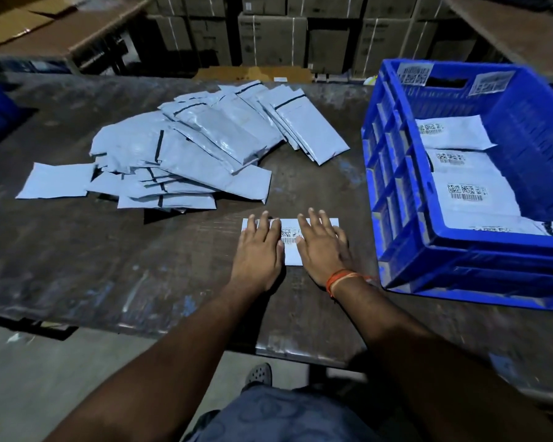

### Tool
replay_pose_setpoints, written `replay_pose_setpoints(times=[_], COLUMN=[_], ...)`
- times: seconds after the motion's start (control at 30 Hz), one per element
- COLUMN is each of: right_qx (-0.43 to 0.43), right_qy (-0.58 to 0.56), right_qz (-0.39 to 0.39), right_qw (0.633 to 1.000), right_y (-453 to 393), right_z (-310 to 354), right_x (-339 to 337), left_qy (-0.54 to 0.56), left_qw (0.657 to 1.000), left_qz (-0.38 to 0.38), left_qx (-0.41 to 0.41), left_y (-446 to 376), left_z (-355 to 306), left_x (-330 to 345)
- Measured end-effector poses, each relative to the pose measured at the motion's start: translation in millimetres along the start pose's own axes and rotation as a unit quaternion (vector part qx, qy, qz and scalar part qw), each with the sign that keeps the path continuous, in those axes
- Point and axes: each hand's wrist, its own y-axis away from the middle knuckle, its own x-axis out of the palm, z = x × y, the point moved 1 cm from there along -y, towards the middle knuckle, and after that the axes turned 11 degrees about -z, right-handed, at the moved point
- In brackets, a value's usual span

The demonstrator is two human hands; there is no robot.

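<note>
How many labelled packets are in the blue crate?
4 in the crate, overlapping from far to near: first packet, second, third, fourth by the near wall. Others may hide beneath.

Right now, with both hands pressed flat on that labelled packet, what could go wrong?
1. The left hand and right hand cover part of the barcode label on the packet. Uneven pressing might crease it and spoil scanning.
2. The loose pile of grey packets lies just behind. A careless lift towards the blue crate could drag one along unlabelled.

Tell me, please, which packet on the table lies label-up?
The packet pressed flat under the left hand and right hand; those in the pile show plain grey, no label.
</note>
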Motion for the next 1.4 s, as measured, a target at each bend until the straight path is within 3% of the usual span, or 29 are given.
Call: replay_pose_setpoints(times=[0.5, 0.57, 0.7, 0.87, 1.0, 1.13, 1.2, 1.3, 1.4], right_qx=[0.041, 0.1, 0.208, 0.273, 0.343, 0.41, 0.403, 0.383, 0.399], right_qy=[0.035, 0.017, -0.006, -0.101, -0.264, -0.493, -0.551, -0.588, -0.654], right_qz=[0.038, 0.033, -0.047, -0.023, -0.034, -0.024, -0.007, -0.001, 0.025], right_qw=[0.998, 0.994, 0.977, 0.957, 0.901, 0.767, 0.73, 0.712, 0.643], right_y=[5.1, 6.4, 15.5, 8.6, 0.5, -7.9, -12.4, -20.6, -31.5], right_z=[-5.9, -3.7, 9.8, 13.5, 0.6, -0.9, 4.7, 15.8, 24.0], right_x=[4.1, -0.2, -16.0, -26.0, -23.8, -28.3, -32.4, -37.8, -40.7], left_qy=[-0.032, -0.013, 0.027, 0.128, 0.245, 0.453, 0.47, 0.48, 0.506], left_qw=[0.996, 0.994, 0.975, 0.929, 0.89, 0.786, 0.767, 0.755, 0.728], left_qz=[0.07, 0.063, -0.011, 0.012, -0.025, -0.014, -0.02, -0.035, -0.048], left_qx=[-0.047, -0.092, -0.221, -0.347, -0.385, -0.419, -0.437, -0.446, -0.46], left_y=[4.6, 1.2, -2.3, -14.2, -20.7, -22.1, -26.3, -33.8, -41.6], left_z=[18.7, 15.6, 3.6, -2.9, 23.6, 36.0, 44.2, 58.0, 68.4], left_x=[-7.0, -9.7, -21.9, -34.1, -27.1, -36.7, -43.8, -51.5, -59.8])
